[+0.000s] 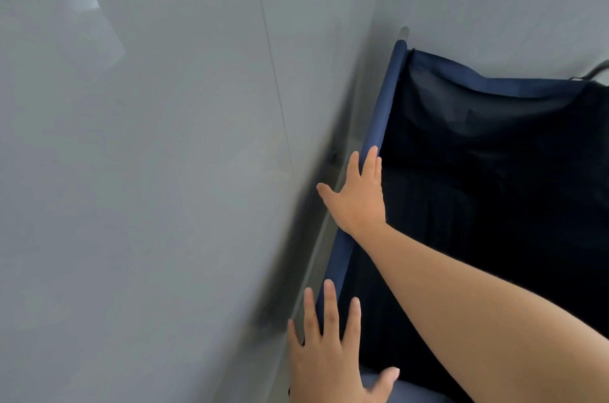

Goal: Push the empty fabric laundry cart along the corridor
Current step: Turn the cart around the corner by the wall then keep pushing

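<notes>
The fabric laundry cart (384, 102) fills the right side of the view. It has a navy blue padded rim and a dark, empty fabric interior (494, 178). My right hand (357, 198) lies flat on the cart's left rim, fingers stretched along it and thumb spread out to the left. My left hand (326, 350) rests lower on the same rim near the bottom edge, fingers apart and pointing up. Neither hand curls around the rim.
Grey glossy floor (148, 171) with a thin tile seam (273, 56) covers the left half, blurred by motion. A bare metal frame tube (404, 32) sticks out at the cart's far corner, and another (598, 68) shows at the right edge.
</notes>
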